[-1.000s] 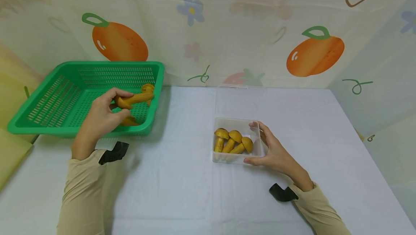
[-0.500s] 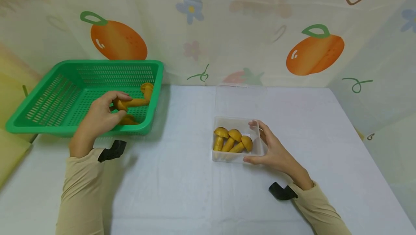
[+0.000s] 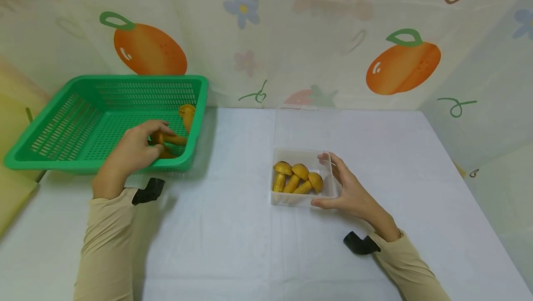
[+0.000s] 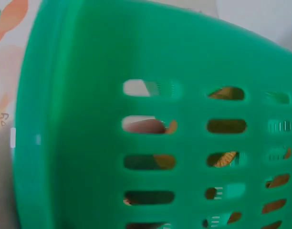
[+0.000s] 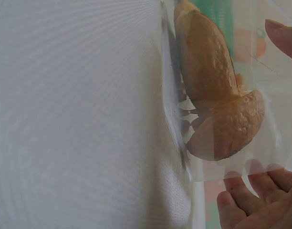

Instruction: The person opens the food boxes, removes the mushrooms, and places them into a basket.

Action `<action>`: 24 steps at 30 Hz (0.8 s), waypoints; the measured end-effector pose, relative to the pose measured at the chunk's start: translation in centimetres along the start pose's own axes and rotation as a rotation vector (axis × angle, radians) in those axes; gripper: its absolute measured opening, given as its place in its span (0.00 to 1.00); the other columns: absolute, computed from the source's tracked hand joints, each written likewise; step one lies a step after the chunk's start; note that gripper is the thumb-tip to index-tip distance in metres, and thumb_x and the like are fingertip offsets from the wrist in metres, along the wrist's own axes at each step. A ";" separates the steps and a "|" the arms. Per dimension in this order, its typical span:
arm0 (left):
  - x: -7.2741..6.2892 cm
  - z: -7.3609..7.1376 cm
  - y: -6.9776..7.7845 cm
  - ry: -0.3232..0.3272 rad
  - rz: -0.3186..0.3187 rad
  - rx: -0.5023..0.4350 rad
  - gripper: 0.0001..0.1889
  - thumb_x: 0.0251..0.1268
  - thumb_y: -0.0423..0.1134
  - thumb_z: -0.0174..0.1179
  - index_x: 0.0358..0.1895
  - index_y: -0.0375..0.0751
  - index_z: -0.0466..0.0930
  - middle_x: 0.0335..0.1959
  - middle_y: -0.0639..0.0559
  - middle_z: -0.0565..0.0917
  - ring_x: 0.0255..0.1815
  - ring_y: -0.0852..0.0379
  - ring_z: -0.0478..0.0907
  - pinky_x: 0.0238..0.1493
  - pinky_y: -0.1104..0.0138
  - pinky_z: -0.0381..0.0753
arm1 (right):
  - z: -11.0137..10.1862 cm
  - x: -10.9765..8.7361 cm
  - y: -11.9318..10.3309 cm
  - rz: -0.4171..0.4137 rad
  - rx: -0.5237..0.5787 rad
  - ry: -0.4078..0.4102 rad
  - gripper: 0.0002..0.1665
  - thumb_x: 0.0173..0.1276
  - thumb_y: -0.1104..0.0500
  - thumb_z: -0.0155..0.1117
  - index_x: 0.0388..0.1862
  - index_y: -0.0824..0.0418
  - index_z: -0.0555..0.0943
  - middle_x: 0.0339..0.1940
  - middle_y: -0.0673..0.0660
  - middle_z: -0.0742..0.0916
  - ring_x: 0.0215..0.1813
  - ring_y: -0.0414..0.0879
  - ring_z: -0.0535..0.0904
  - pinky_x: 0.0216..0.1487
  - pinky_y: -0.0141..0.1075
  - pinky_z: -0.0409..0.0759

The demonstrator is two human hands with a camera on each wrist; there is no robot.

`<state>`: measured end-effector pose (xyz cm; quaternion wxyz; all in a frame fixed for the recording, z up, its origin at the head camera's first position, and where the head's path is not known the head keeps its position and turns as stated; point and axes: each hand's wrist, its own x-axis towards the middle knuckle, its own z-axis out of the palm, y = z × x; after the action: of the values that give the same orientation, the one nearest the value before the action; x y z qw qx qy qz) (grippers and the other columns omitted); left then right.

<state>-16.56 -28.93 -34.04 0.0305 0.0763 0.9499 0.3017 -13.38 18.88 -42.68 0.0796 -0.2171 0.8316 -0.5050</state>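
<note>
Inside the green plastic basket [image 3: 137, 78], my left hand [image 3: 134, 149] pinches a yellow-brown toy mushroom [image 3: 176, 140] by its cap, stem pointing right. Another mushroom [image 3: 188, 115] leans at the basket's right wall, and part of one more [image 3: 167, 154] shows beneath the fingers. The left wrist view is mostly filled by the slotted basket wall [image 4: 151, 43]. With thumb and fingers across its right end, my right hand [image 3: 357, 198] holds a clear plastic box [image 3: 291, 200]. Three mushrooms [image 3: 293, 181] lie side by side in it; the right wrist view shows one [image 5: 208, 62] through the wall.
The box's transparent lid [image 3: 308, 127] stands open toward the back. A white cloth [image 3: 225, 227] covers the table, and a printed fruit-pattern curtain [image 3: 275, 37] rises behind it. Yellow fabric [image 3: 16, 190] hangs at the left.
My left hand has lowered the mushroom deeper into the basket, its stem moving down and left from near the right rim. The right hand and box keep their place.
</note>
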 end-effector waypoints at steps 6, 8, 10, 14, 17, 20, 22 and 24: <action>0.1 -0.1 0.2 -0.021 -0.030 -0.009 0.22 0.63 0.23 0.43 0.56 0.36 0.79 0.73 0.38 0.67 0.73 0.34 0.61 0.58 0.44 0.73 | 0.0 0.0 -0.1 0.006 -0.008 0.003 0.62 0.50 0.59 0.82 0.77 0.56 0.53 0.77 0.60 0.65 0.79 0.58 0.56 0.78 0.59 0.52; 0.1 -0.1 0.3 -0.020 -0.028 -0.005 0.23 0.63 0.23 0.43 0.59 0.36 0.78 0.74 0.37 0.66 0.74 0.34 0.59 0.60 0.42 0.73 | 0.0 0.0 -0.1 0.007 -0.008 0.005 0.62 0.49 0.59 0.82 0.77 0.56 0.53 0.77 0.60 0.65 0.79 0.59 0.56 0.78 0.59 0.52; 0.1 -0.1 0.3 -0.017 -0.030 0.003 0.25 0.63 0.23 0.42 0.62 0.37 0.76 0.71 0.36 0.68 0.69 0.35 0.63 0.59 0.42 0.73 | 0.0 0.0 -0.1 0.010 -0.008 0.004 0.62 0.49 0.58 0.82 0.77 0.56 0.53 0.77 0.60 0.65 0.79 0.59 0.56 0.78 0.59 0.52; 0.2 0.0 0.4 -0.014 -0.038 0.030 0.28 0.64 0.23 0.42 0.67 0.39 0.71 0.67 0.35 0.70 0.56 0.38 0.66 0.50 0.48 0.72 | 0.0 0.0 0.0 0.011 -0.009 0.002 0.62 0.49 0.58 0.82 0.77 0.56 0.53 0.77 0.60 0.64 0.80 0.59 0.56 0.78 0.58 0.52; 0.2 0.1 0.4 -0.004 -0.040 0.045 0.26 0.66 0.24 0.43 0.68 0.37 0.69 0.68 0.33 0.68 0.54 0.36 0.68 0.46 0.49 0.71 | 0.0 0.0 0.1 0.009 -0.005 0.002 0.62 0.50 0.58 0.82 0.77 0.56 0.53 0.77 0.60 0.64 0.80 0.59 0.56 0.78 0.59 0.52; 0.2 0.1 0.3 0.001 -0.048 0.054 0.25 0.69 0.26 0.44 0.69 0.34 0.67 0.69 0.30 0.66 0.57 0.33 0.68 0.48 0.45 0.73 | 0.0 0.0 0.1 0.006 0.002 0.001 0.62 0.49 0.59 0.82 0.77 0.56 0.54 0.77 0.61 0.64 0.80 0.59 0.55 0.78 0.60 0.52; 0.3 0.1 0.3 0.005 -0.067 0.059 0.26 0.70 0.28 0.44 0.71 0.33 0.65 0.68 0.29 0.67 0.57 0.33 0.70 0.46 0.47 0.75 | 0.0 0.1 0.1 0.006 0.003 0.001 0.62 0.49 0.59 0.82 0.77 0.57 0.53 0.77 0.61 0.64 0.80 0.60 0.55 0.78 0.61 0.51; 0.4 0.1 0.3 0.011 -0.080 0.067 0.26 0.71 0.29 0.43 0.72 0.32 0.63 0.66 0.28 0.69 0.54 0.35 0.71 0.42 0.52 0.75 | 0.0 0.0 0.1 0.009 0.002 0.001 0.62 0.49 0.59 0.82 0.77 0.57 0.53 0.77 0.62 0.64 0.80 0.60 0.55 0.78 0.60 0.51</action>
<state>-16.92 -28.54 -33.93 0.0350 0.0374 0.9618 0.2689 -13.44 18.90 -42.77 0.0816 -0.2128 0.8320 -0.5058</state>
